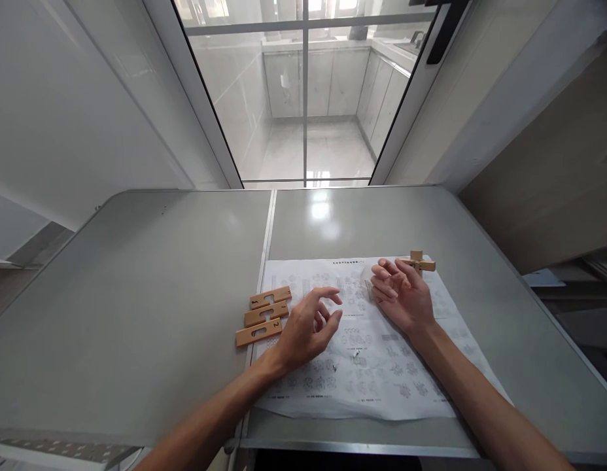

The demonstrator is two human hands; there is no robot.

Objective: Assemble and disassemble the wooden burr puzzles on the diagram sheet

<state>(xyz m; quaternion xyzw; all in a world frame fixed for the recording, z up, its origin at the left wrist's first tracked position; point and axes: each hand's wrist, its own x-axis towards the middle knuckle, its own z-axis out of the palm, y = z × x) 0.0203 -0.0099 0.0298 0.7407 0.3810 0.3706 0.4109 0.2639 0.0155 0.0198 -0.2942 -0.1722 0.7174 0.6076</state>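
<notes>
Preferably, handle the three slotted wooden pieces (254, 318) by their long edges; they lie side by side at the left edge of the printed sheet (382, 409), just beside your left hand (306, 327), its fingers parted from the thumb, apparently empty. Avoid knocking the wooden cross (424, 265) behind your right hand (407, 297), palm up, fingers loosely curled, nothing visibly gripped.

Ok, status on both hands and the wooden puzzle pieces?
Left hand open, empty, beside three numbered wooden puzzle pieces. Right hand open, empty, partly hiding crossed wooden pieces. Printed sheet beneath both hands.
</notes>
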